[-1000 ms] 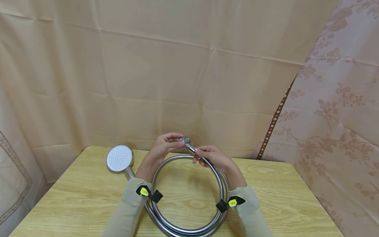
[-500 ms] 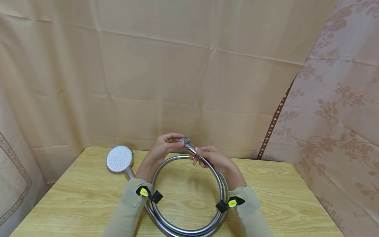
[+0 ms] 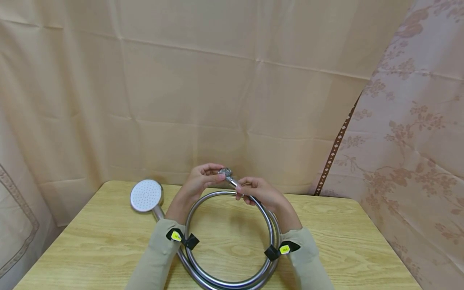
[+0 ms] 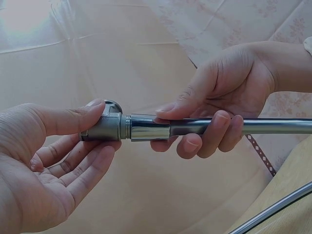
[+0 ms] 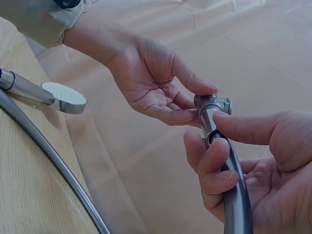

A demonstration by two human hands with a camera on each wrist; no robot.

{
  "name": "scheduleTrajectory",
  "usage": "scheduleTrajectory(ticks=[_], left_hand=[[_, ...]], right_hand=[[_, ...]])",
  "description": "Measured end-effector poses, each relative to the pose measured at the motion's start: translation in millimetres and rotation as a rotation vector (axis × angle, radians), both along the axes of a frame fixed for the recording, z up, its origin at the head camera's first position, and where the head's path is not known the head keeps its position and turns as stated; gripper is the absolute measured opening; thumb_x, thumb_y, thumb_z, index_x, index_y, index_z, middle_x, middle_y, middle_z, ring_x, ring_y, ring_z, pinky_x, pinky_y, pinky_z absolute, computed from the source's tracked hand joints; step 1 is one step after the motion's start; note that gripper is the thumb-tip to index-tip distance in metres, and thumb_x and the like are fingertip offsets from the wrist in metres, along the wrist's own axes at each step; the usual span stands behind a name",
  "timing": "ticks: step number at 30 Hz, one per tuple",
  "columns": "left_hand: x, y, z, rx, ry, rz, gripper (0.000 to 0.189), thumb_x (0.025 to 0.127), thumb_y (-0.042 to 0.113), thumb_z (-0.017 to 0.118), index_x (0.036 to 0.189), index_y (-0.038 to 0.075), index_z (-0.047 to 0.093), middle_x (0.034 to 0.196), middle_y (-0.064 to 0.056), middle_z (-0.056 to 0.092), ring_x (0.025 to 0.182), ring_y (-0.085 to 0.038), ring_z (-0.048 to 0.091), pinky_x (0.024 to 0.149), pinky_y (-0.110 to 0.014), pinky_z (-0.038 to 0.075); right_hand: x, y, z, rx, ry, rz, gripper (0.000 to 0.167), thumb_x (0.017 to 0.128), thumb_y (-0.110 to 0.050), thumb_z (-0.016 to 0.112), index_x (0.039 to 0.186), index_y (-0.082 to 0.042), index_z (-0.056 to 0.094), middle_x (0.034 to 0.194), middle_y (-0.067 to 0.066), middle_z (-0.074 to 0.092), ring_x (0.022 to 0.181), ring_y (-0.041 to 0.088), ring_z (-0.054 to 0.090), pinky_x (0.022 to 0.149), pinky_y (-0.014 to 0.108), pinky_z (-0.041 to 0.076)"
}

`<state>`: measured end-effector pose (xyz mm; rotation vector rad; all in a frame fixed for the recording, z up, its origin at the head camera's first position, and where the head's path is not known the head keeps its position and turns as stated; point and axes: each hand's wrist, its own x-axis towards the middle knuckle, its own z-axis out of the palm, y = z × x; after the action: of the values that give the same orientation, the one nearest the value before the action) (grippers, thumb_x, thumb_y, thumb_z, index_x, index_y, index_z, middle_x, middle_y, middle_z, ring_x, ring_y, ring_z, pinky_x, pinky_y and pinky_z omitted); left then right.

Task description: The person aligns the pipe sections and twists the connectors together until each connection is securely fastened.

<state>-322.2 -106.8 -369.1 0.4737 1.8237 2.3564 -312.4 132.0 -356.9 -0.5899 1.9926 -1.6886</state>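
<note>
My left hand (image 3: 195, 181) pinches a small grey-chrome pipe fitting (image 4: 103, 127) between thumb and fingers, above the table's back part. The fitting has a short side knob. My right hand (image 3: 264, 192) grips the end of a metal shower hose (image 4: 275, 126), its thumb on the shiny connector nut (image 4: 146, 130). Nut and fitting stand in line, with a narrow band of thread showing between them in the left wrist view. From the right hand the hose runs down into a loose coil between my forearms. A round shower head (image 3: 146, 195) with a white face lies left of my left hand.
The wooden table (image 3: 344, 233) spreads beneath the coil and forearms. Behind it hangs a beige curtain (image 3: 188, 100), with a flowered cloth (image 3: 409, 141) to the right. Black straps with yellow tags (image 3: 284, 249) circle both sleeves near the coil.
My right thumb and fingers have shifted slightly on the hose end, the forefinger now higher. The left hand and the fitting stay nearly in place.
</note>
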Motion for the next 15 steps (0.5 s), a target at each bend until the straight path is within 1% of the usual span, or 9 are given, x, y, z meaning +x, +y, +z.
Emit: scheduleTrajectory(ticks=[7,12,15], left_hand=[[0.5,0.0,-0.3,-0.001,0.004,-0.003,0.023,0.092,-0.008,0.066,0.112,0.002,0.067,0.094,0.005,0.073,0.091,-0.011,0.069,0.090,-0.032,0.059],[1.0,-0.6,-0.1,-0.010,0.007,-0.006,0.024,0.092,-0.007,0.066,0.115,0.000,0.066,0.095,0.004,0.074,0.091,-0.011,0.070,0.094,-0.036,0.058],[0.8,-0.7,-0.3,-0.014,0.009,-0.006,0.023,0.092,-0.006,0.066,0.114,0.001,0.066,0.095,0.005,0.073,0.091,-0.011,0.069,0.095,-0.036,0.058]], right_hand=[[-0.9,0.3,-1.1,0.006,0.001,0.005,0.018,0.104,-0.014,0.057,0.115,-0.001,0.060,0.082,-0.001,0.069,0.058,0.005,0.050,0.050,0.017,0.039],[-1.6,1.1,-1.7,0.001,-0.008,0.021,0.013,0.105,-0.015,0.055,0.106,-0.005,0.063,0.082,-0.001,0.069,0.058,0.005,0.050,0.050,0.017,0.039],[-2.2,1.2,-2.0,-0.011,-0.018,0.033,0.016,0.106,-0.014,0.051,0.102,-0.006,0.064,0.082,-0.002,0.069,0.058,0.005,0.050,0.050,0.016,0.038]])
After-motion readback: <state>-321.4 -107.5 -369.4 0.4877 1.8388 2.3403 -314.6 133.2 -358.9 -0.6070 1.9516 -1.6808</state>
